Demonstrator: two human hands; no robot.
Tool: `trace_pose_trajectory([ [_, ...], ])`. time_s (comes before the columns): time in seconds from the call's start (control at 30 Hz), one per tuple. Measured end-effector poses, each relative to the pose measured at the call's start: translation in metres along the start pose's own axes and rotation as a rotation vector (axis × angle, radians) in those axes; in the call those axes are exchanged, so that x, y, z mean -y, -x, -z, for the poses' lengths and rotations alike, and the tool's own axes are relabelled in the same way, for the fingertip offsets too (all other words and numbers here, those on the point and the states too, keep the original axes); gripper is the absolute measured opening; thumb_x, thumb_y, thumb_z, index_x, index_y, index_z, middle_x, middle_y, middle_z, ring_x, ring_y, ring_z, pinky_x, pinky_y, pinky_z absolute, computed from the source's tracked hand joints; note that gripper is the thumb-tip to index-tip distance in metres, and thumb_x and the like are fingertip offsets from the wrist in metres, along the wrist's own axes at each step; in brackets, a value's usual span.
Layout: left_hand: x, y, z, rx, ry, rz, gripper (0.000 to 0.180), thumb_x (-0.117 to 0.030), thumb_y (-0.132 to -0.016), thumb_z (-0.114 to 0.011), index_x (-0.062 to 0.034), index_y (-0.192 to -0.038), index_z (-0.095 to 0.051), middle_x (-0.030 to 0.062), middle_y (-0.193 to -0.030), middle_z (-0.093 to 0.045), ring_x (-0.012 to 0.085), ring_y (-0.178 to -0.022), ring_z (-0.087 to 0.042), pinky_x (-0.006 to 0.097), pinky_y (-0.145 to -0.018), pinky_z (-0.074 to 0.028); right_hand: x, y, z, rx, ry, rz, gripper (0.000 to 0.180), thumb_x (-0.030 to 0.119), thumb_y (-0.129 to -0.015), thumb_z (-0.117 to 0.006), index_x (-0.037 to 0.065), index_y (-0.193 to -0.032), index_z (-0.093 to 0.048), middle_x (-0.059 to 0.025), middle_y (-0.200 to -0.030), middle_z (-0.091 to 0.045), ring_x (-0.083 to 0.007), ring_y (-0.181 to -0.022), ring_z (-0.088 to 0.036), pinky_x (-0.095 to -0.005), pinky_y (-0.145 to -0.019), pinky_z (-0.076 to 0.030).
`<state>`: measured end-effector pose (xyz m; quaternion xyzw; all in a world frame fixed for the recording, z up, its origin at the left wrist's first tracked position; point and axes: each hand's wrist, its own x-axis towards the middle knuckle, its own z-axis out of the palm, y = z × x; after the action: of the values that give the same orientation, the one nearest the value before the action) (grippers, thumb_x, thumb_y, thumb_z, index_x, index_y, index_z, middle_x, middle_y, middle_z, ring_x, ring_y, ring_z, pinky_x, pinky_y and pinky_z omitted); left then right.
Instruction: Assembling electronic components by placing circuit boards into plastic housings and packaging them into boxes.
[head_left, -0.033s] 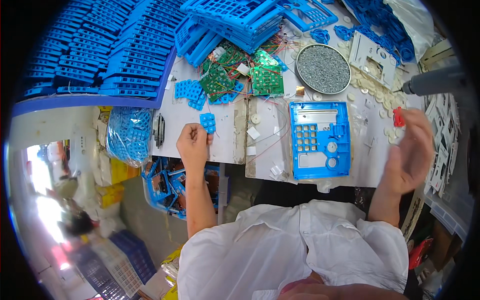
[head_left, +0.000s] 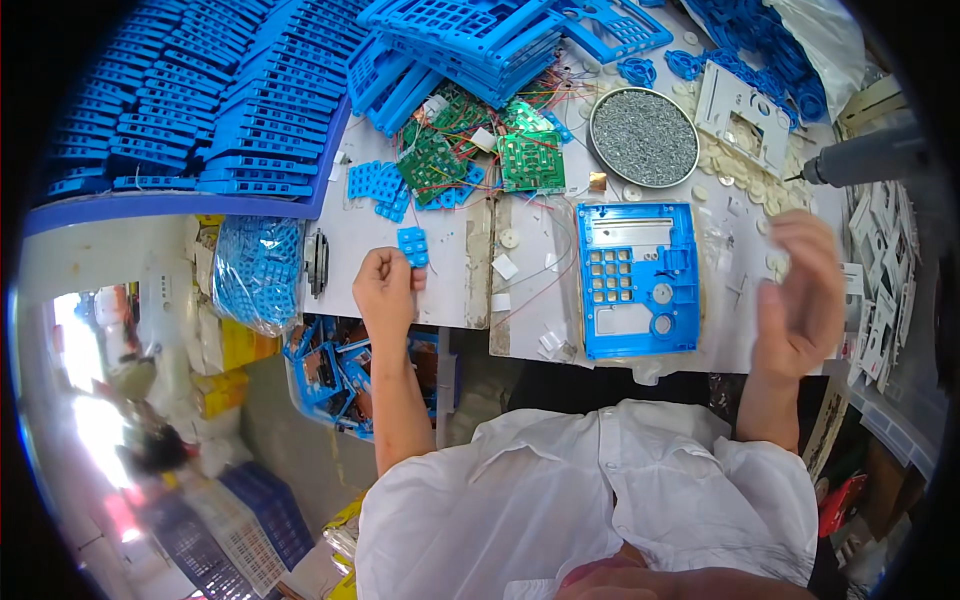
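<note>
My left hand (head_left: 385,290) rests at the table's left part, its fingers pinched on the lower edge of a small blue button keypad (head_left: 411,243). My right hand (head_left: 800,300) is over the table's right side, slightly blurred, thumb and fingers apart, with nothing visible between them. Near its fingertips lie loose cream discs (head_left: 726,181). Between my hands a blue plastic housing (head_left: 650,285) lies inner side up, with a grid of square openings and round holes. More blue keypads (head_left: 376,181) lie beyond my left hand, beside green circuit boards (head_left: 532,162) with thin wires.
A round dish of grey granules (head_left: 645,138) stands behind the housing. At right a powered screwdriver (head_left: 865,160) points inward, near a white panel (head_left: 745,115) and stacked white parts (head_left: 885,300). Blue frames (head_left: 470,45) are piled at the back; a purple-edged crate (head_left: 175,203) holds many more.
My right hand has moved a little to the left and nearer to the housing. A small red part seen by its fingertips before no longer shows. My left hand stays put.
</note>
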<state>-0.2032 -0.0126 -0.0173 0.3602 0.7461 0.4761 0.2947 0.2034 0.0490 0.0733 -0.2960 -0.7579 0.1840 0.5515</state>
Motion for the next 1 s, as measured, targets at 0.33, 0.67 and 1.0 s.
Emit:
trace_pose_trajectory([
  [0.33, -0.073, 0.075, -0.052, 0.399, -0.152, -0.643, 0.009, -0.004, -0.092, -0.061, 0.0015, -0.099, -0.063, 0.0128, -0.094, -0.070, 0.0234, -0.084, -0.067, 0.036, -0.079, -0.055, -0.015, -0.020, -0.082, 0.790, -0.953, -1.318, 0.030, 0.024, -0.103, -0.057, 0.005, -0.125, -0.063, -0.0030, -0.078, -0.067, -0.0077, -0.059, -0.059, -0.0204, -0.049, -0.043],
  [0.67, -0.062, 0.081, -0.105, 0.510, -0.320, -0.792, 0.036, -0.007, -0.073, -0.082, -0.0001, -0.103, -0.063, 0.0144, -0.102, -0.060, 0.0305, -0.091, -0.060, 0.038, -0.076, -0.049, -0.041, -0.033, -0.012, 0.595, -0.114, -0.479, 0.026, 0.011, -0.089, -0.073, 0.006, -0.115, -0.068, -0.0026, -0.097, -0.070, -0.0059, -0.084, -0.064, -0.0220, -0.063, -0.049],
  [1.0, -0.040, 0.086, -0.103, 0.476, -0.166, -0.938, 0.027, 0.000, -0.073, -0.073, -0.0039, -0.100, -0.070, 0.0153, -0.099, -0.063, 0.0321, -0.086, -0.061, 0.040, -0.075, -0.049, -0.060, -0.003, -0.080, 0.941, -0.063, -0.115, 0.025, 0.021, -0.085, -0.073, 0.010, -0.106, -0.065, -0.0111, -0.098, -0.071, -0.0347, -0.091, -0.068, -0.0455, -0.078, -0.054],
])
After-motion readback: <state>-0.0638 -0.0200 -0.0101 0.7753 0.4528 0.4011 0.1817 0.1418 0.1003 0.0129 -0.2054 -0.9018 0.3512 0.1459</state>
